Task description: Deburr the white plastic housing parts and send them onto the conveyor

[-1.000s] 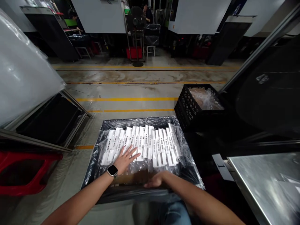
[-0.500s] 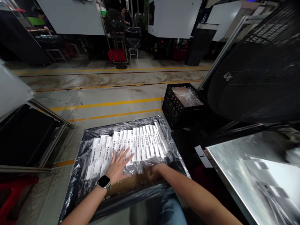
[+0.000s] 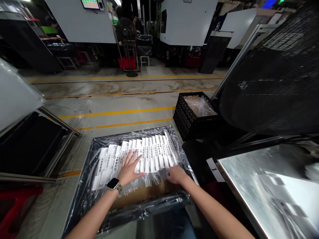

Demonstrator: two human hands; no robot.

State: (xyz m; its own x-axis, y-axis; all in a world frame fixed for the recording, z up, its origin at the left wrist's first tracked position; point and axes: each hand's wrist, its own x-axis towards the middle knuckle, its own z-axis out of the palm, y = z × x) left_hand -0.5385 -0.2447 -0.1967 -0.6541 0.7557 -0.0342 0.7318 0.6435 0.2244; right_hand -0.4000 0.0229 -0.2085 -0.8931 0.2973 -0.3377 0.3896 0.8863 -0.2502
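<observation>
A crate lined with clear plastic film stands in front of me, holding a row of several white slotted plastic parts on edge. My left hand, with a watch on its wrist, lies spread and open over the near side of that row, left of its middle. At the near right end of the row, my right hand is closed on the edge of the crumpled plastic film; its fingertips are hidden. Brown cardboard shows between the film and the crate's near wall.
A black crate with film-covered contents stands beyond, to the right. A metal table with white parts is at my right, below a large black fan. On the left are a rack and red stool.
My right hand has come up and slightly right from lower inside the crate to the near edge of the white parts. My left hand stays spread over them. The view has tilted up slightly.
</observation>
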